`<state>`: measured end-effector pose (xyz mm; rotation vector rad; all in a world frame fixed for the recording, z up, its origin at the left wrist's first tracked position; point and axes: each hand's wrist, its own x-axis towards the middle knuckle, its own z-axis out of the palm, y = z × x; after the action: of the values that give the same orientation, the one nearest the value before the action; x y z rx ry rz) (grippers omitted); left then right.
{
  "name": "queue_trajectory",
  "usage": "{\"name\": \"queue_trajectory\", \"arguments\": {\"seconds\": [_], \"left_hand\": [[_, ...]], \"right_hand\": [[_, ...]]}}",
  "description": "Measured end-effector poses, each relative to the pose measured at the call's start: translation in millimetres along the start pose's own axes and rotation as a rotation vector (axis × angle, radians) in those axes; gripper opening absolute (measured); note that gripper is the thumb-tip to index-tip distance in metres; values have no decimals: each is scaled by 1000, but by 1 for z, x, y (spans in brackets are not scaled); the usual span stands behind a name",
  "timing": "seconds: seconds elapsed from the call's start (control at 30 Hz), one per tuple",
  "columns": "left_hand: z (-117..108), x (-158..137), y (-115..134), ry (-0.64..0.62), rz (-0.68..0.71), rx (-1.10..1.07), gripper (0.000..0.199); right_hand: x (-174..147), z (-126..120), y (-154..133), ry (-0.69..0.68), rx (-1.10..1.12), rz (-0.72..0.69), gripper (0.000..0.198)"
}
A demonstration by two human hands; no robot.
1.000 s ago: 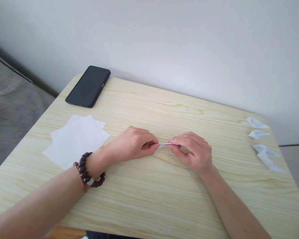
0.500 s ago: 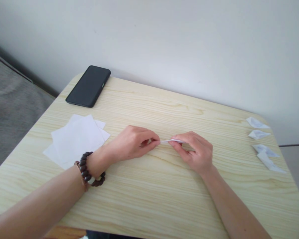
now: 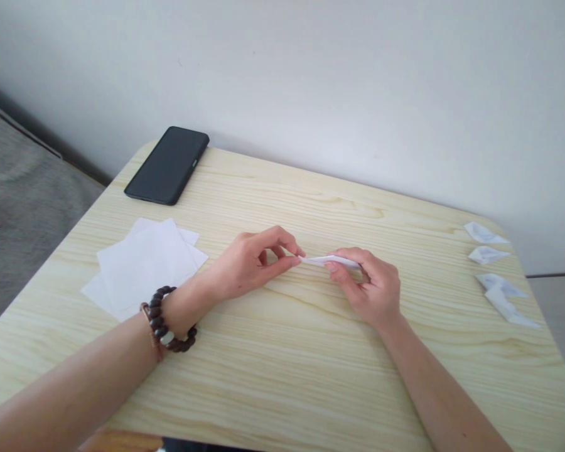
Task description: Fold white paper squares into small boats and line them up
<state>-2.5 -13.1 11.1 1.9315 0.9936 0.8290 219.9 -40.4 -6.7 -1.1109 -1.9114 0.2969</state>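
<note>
Over the middle of the table, a narrow folded piece of white paper (image 3: 317,259) stretches between my two hands. My right hand (image 3: 370,282) grips its wider end between thumb and fingers. At the thin pointed end, my left hand (image 3: 258,260) has its thumb and index finger around the tip, closed on it or nearly so. Dark beads and a thin cord circle the left wrist. Part of the paper is hidden behind the right fingers.
White paper sheets (image 3: 145,263) lie in a loose stack at the left. A black phone (image 3: 167,166) rests at the back left, near the wall (image 3: 311,81). Several folded white paper pieces (image 3: 489,254) line the right edge of the wooden table (image 3: 287,383).
The folded paper has turned so more of its face shows. My left thumb and index finger have loosened slightly at the tip, and the left fingers have risen a little.
</note>
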Motion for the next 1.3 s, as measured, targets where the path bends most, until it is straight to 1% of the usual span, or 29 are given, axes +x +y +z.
{"name": "queue_trajectory", "arguments": {"seconds": [0.13, 0.23, 0.5, 0.67, 0.83, 1.03, 1.2, 1.3], "left_hand": [[1, -3, -4, 43, 110, 117, 5], [1, -4, -6, 81, 151, 187, 6], [0, -1, -4, 114, 220, 202, 4], [0, -1, -3, 111, 213, 229, 7], [0, -1, -5, 96, 175, 295, 10], [0, 0, -5, -4, 164, 378, 12], [-1, 0, -2, -22, 125, 386, 12], [0, 0, -3, -58, 132, 381, 17]], "right_hand": [[1, 1, -1, -47, 9, 10, 11], [2, 2, -2, -70, -21, 15, 11], [3, 2, -2, -25, -97, -41, 4], [4, 3, -3, -8, -83, -84, 4], [5, 3, -3, -33, -81, -110, 5], [6, 5, -3, -28, -95, -191, 6], [5, 5, -3, -26, -99, -175, 5], [5, 6, -2, -44, -87, -169, 6]]}}
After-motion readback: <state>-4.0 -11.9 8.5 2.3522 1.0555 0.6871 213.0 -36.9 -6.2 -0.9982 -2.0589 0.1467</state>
